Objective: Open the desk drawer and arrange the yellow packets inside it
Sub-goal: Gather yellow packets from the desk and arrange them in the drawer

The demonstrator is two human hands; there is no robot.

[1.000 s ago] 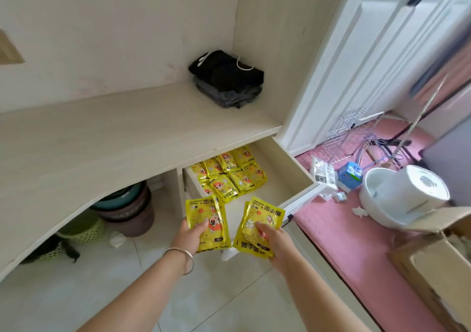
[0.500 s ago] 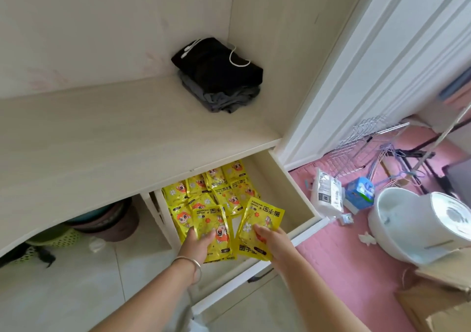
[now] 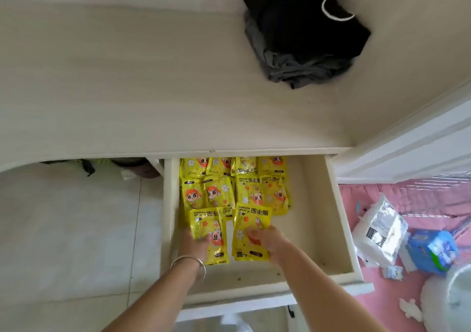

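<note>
Open drawer [image 3: 341, 229], rows of yellow packets [image 3: 234, 186] at back, left hand [image 3: 196, 245] gripping one packet [image 3: 210, 232], right hand [image 3: 267, 238] pinching small stack [image 3: 251, 229].

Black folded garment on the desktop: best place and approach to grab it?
Take the black folded garment at its near edge, coming from above and the front. It lies flat on a grey folded cloth, with walls close behind and right, so the front edge is freest.

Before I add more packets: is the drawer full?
No. The drawer has bare floor right of the packets.
</note>
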